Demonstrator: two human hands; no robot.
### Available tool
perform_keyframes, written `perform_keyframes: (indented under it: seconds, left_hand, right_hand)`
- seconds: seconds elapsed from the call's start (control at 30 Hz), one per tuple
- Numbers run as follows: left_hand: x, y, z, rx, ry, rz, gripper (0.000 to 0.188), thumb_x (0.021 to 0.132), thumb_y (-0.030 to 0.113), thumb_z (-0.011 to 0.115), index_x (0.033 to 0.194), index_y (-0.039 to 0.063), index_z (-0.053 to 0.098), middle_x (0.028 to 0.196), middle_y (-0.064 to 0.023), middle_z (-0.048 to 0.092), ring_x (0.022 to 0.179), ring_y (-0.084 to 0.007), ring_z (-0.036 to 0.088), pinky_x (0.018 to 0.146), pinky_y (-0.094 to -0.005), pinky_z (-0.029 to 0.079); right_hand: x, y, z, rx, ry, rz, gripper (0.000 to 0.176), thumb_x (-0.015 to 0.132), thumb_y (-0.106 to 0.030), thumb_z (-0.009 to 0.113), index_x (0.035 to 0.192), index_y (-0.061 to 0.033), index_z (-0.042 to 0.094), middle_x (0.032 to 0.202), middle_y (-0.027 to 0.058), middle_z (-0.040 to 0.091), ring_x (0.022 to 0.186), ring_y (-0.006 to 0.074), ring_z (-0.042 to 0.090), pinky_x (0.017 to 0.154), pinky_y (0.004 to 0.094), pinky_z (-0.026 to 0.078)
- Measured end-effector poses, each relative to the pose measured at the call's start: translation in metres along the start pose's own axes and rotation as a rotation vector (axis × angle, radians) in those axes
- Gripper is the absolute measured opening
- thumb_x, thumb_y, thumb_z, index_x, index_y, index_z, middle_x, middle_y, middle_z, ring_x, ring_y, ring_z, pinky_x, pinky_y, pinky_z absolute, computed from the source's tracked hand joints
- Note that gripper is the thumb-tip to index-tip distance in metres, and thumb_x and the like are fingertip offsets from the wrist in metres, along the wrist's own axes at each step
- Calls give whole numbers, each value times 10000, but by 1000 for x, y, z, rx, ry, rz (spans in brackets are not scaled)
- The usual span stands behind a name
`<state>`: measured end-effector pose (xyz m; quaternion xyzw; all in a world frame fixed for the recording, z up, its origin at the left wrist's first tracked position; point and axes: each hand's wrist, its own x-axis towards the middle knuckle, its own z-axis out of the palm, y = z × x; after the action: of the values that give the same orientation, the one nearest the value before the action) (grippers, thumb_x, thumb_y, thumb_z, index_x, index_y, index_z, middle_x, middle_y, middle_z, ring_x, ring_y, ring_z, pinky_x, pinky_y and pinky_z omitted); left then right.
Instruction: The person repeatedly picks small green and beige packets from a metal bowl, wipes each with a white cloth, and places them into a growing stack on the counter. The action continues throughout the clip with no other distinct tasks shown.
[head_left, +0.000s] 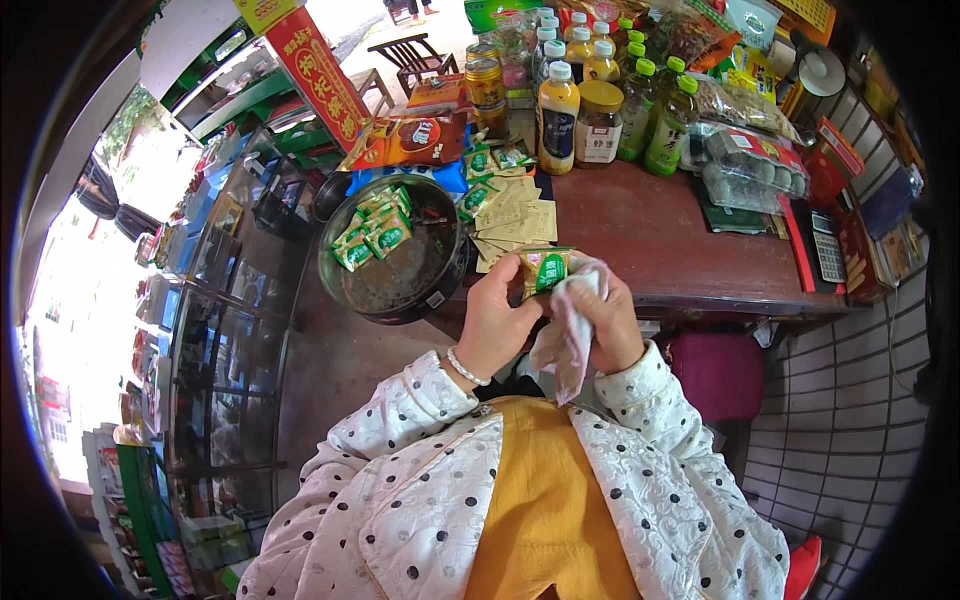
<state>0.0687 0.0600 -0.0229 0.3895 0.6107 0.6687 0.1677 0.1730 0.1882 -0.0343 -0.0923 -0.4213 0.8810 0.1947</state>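
Between thumb and fingers, my left hand (501, 319) grips a small green and gold foil packet (545, 270) above the table's front edge. My right hand (609, 319) is closed on a whitish cloth (568, 337) with a pinkish edge, which hangs down in folds and touches the packet's right side. To the left, a round dark metal pan (397, 281) holds several similar packets (379, 229) at its upper left. Flat beige packets (521, 221) lie fanned on the table just beyond my hands, with more green and gold packets (478, 196) beside them.
Capped drink bottles (559, 120) and a yellow-lidded jar (600, 124) stand at the back of the red-brown table (637, 225). Egg cartons (754, 169) and a calculator (827, 251) lie right. Glass display cases (225, 330) line the left; a purple stool (716, 375) stands under the table.
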Motion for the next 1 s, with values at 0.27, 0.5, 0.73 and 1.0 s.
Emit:
perform_keyframes:
  seconds: [0.27,0.5,0.73,1.0]
  left_hand:
    - [-4,3,-7,610,-4,193,607,728,30,714,1310,64,543,1256,-150,558,1093,-350,576,914,-408,492]
    - [-3,-5,-13,-19,-41,-117,402,892,127,722,1219,-58,579,1019,-73,681,862,-92,641,729,-244,535]
    - [-3,8,-21,-120,25,-289,259,898,113,712,1111,-25,662,911,-9,679,753,-41,598,623,-204,485]
    - [0,2,-29,-313,299,-285,250,908,96,691,1139,13,643,938,-12,680,769,-64,619,648,-216,495]
  right_hand:
    - [-1,-3,10,-177,144,-82,287,846,43,669,1125,29,604,806,130,691,526,181,635,417,309,525]
    - [-2,-6,6,-231,103,-61,267,842,6,710,1093,26,623,829,96,694,591,148,649,491,283,542]
    - [0,5,3,-339,20,-80,277,875,-75,718,1114,29,622,887,86,694,693,137,665,564,270,559]
    - [2,-2,14,-63,39,-13,315,930,-109,656,1202,30,578,932,95,691,689,126,642,566,263,529]
